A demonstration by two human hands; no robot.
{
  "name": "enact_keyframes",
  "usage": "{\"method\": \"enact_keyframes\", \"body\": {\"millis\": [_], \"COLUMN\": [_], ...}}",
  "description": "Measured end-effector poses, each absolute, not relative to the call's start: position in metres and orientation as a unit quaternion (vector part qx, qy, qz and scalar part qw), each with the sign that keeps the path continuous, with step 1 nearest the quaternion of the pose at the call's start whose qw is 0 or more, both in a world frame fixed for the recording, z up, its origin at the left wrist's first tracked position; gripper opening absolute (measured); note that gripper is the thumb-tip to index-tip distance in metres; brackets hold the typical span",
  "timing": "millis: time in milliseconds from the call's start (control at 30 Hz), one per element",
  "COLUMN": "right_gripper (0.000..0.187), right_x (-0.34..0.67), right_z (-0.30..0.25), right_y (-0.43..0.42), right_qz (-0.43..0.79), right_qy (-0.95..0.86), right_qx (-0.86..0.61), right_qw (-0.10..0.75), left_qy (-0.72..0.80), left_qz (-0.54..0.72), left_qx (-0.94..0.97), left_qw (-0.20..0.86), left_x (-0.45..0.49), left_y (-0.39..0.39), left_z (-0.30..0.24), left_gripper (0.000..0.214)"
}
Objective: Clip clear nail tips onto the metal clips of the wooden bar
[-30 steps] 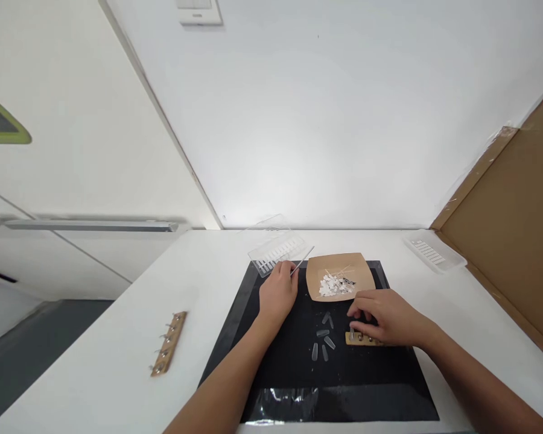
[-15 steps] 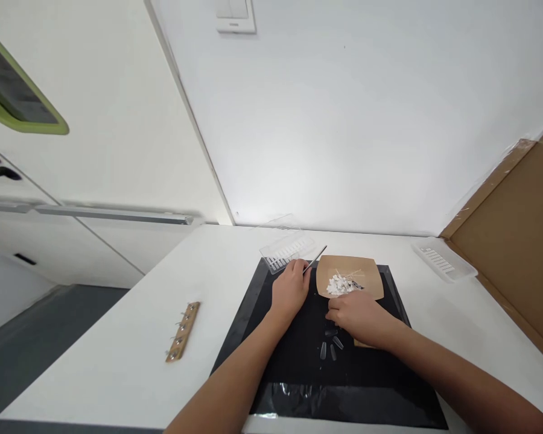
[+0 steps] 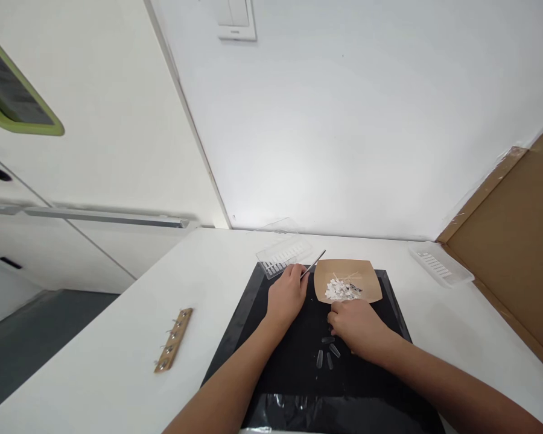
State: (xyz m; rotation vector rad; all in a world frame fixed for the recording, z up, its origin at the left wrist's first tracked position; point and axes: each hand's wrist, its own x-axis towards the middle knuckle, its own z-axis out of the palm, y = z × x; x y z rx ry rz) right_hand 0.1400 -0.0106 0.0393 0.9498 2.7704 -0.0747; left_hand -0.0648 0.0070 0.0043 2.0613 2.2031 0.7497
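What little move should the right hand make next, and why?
Probably pinch up one of the clear tips: the right hand rests fingers-down on the black mat right beside them, while the left hand only holds the metal tweezers near the brown tray.

The desk (image 3: 131, 313) is white. In the lower middle of the frame lies a black mat (image 3: 298, 374), shiny at its bottom edge. The tray (image 3: 371, 283) on it is brown, with white bits (image 3: 337, 290) inside. The nail tips (image 3: 328, 357) are see-through. The thin tool (image 3: 314, 264) is silver. The strip (image 3: 173, 339) at the lower left is light brown with a row of silver dots. The clear box (image 3: 283, 256) has white stripes. The board (image 3: 516, 241) on the right is brown, the rim (image 3: 18, 123) at the upper left green.
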Motion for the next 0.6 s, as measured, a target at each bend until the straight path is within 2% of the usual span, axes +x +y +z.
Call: {"method": "enact_keyframes", "body": {"millis": [233, 600], "right_gripper": [0.014, 0.035], "right_x": [0.137, 0.143], "right_z": [0.050, 0.057], "right_y": [-0.017, -0.014], "right_qz": [-0.078, -0.115], "right_qy": [0.925, 0.894], "right_qx": [0.352, 0.411], "right_qw": [0.115, 0.136], "left_qy": [0.706, 0.706], "left_qz": [0.244, 0.251], "left_qx": [0.665, 0.662], "left_qw": [0.014, 0.010], "left_x": [-0.066, -0.066], "left_y": [0.007, 0.008], "left_z": [0.005, 0.005], "left_gripper": [0.013, 0.013]}}
